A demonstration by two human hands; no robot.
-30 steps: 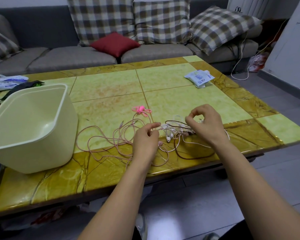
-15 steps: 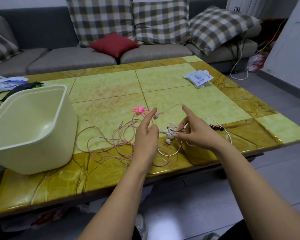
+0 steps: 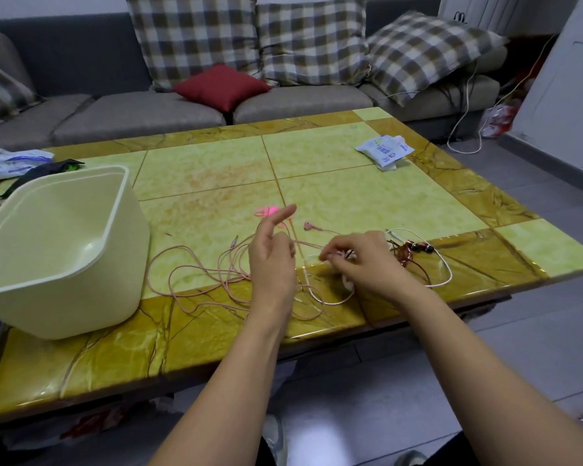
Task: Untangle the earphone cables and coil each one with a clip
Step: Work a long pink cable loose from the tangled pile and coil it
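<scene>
A cream bin (image 3: 64,250) stands left on the tabletop (image 3: 350,196), with a tissue packet (image 3: 384,151) far right. Three cables lie along the near edge: the pink cable (image 3: 196,274) loops leftward, and the white cable (image 3: 446,269) and reddish-brown cable (image 3: 405,257) lie right. One pink clip (image 3: 266,211) lies beyond. The right hand (image 3: 364,260) pinches the white cable. The left hand (image 3: 273,260) has its forefinger straight; its grip is unclear.

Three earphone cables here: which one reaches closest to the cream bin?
The pink cable: its loose loops spread left of the left hand towards the bin, while the white cable and the dark red cable lie by the right hand.
</scene>
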